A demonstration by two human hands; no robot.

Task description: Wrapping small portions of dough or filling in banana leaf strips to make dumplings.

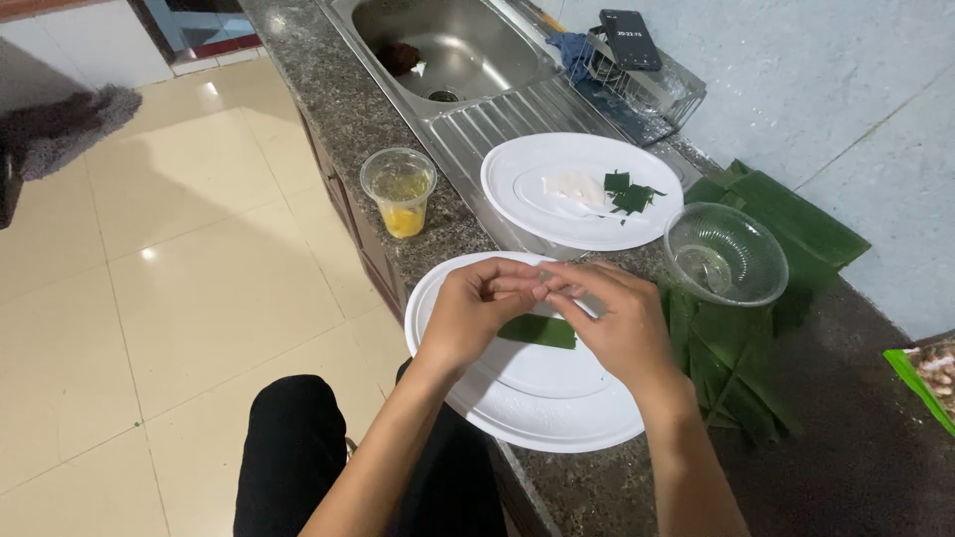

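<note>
Left hand [476,313] and right hand [615,323] meet fingertip to fingertip, together pinching a green leaf strip [538,331] just above a white plate [537,398] at the surface's edge. Behind it stand a second plate [517,194] carrying leaf pieces, a clear bowl [726,254] and a plastic cup [400,189].

A small flat green leaf strip [538,331] lies across the near white plate [537,403], partly hidden.

Both hands, left hand [476,310] and right hand [622,323], meet fingertip to fingertip over the white plate [537,398]. A green leaf strip [538,331] lies beneath them. Clear bowl [725,255] sits just right.
</note>
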